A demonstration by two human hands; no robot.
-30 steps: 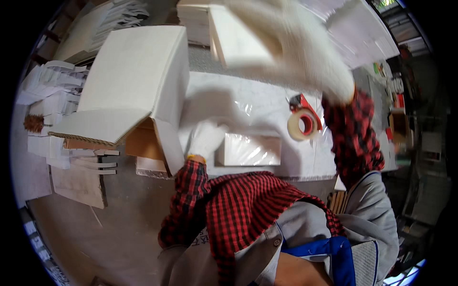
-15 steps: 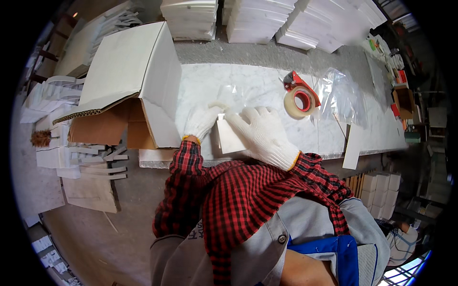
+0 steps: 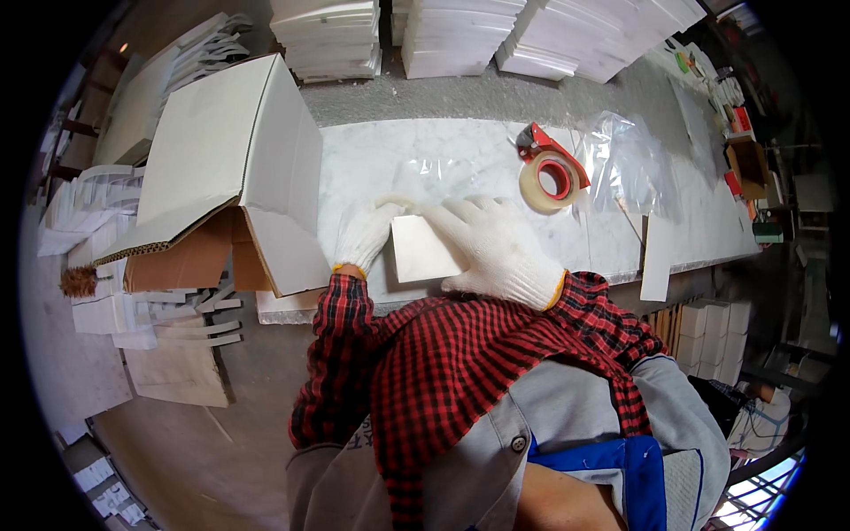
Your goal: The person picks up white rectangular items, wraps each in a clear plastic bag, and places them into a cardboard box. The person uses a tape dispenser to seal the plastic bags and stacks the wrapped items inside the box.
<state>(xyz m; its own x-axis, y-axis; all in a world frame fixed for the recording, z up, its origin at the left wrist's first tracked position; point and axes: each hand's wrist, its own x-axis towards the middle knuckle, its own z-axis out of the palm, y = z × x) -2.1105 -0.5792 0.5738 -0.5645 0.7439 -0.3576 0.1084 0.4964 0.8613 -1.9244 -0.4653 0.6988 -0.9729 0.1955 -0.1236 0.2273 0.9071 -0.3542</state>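
Both my hands wear white knit gloves with yellow cuffs and meet over the marble-patterned white tabletop [image 3: 354,155]. Between them is a small white flat-sided piece [image 3: 427,250], its broad face turned up toward me. My right hand [image 3: 496,246] is closed on its right side, with the thumb along the near edge and the fingers over the far part. At the far left corner, the curled fingers of my left hand [image 3: 367,232] touch the piece. The fingertips partly hide its far end. Just beyond them lies a clear plastic film or bag [image 3: 434,170].
A large open cardboard box [image 3: 279,190] stands to the left. At the right are a red tape dispenser [image 3: 553,173], clear plastic bags [image 3: 624,168] and a white strip [image 3: 656,257] overhanging the near edge. Stacked white slabs [image 3: 460,40] stand beyond the table.
The white piece has turned, so its broad face shows more and its narrow side and small far-end tab no longer show. Both hands stay on it. The whole view has shifted slightly.
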